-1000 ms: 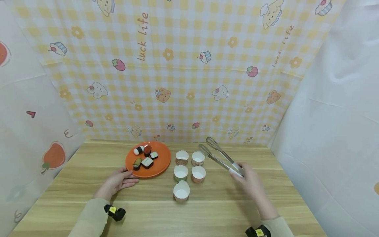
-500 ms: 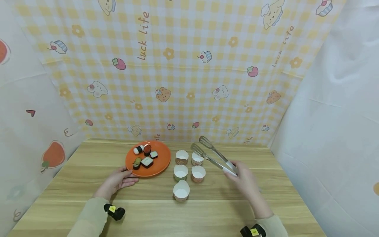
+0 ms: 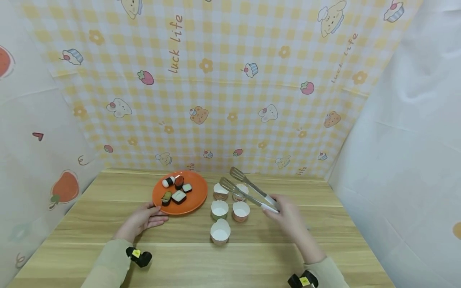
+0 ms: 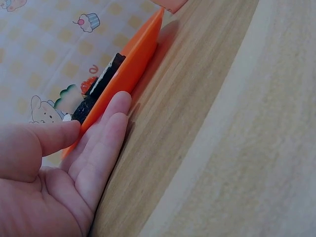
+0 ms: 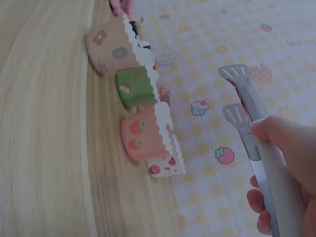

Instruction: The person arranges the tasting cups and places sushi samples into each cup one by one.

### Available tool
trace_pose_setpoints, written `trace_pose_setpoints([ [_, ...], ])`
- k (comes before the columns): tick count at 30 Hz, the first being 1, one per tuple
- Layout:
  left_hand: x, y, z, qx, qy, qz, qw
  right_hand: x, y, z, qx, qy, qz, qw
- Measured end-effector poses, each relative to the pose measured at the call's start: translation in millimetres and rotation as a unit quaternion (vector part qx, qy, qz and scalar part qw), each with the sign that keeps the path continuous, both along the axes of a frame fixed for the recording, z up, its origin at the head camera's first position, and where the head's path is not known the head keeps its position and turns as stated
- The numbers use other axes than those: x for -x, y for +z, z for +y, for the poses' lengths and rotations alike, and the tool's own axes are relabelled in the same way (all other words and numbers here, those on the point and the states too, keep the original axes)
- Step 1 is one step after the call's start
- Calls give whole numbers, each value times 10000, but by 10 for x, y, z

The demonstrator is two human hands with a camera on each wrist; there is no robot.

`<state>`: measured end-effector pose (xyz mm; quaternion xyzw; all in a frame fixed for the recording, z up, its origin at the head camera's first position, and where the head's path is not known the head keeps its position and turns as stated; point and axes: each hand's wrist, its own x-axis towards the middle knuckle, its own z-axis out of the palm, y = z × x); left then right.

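Note:
My left hand (image 3: 142, 219) holds the near left rim of an orange plate (image 3: 198, 196), the thumb over the edge and the fingers beneath it. Several sushi pieces sit on the plate, among them a red-topped one (image 3: 179, 183) and a white-topped block (image 3: 179, 196). In my right hand (image 3: 289, 214) is a pair of metal tongs (image 3: 267, 207) with pale handles. Their slotted tips are spread apart with nothing between them, over the rear paper cups in the head view. The right wrist view shows the tongs (image 5: 279, 187) raised off the table.
Several paper baking cups stand right of the plate: a green one (image 3: 219, 210), a pink one (image 3: 241, 211), a front one (image 3: 220, 232) and two behind. A checked cloth (image 3: 230, 88) hangs behind the wooden table (image 3: 252, 260), with white sheets at both sides.
My right hand has moved left with the tongs, bringing their tips from right of the cups to above the rear ones. My left hand and the plate have stayed put.

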<state>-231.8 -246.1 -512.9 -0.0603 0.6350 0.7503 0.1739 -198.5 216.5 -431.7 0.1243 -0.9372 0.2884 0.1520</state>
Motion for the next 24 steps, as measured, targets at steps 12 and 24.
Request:
trace_pose_setpoints([
  [12,-12,14,12,5,0,24,10000,-19,41,-263,-144,283,-113,9994],
  [24,-4,-9,0,-18,37,4,10000,-25,62,-509,-605,622,-23,9962],
])
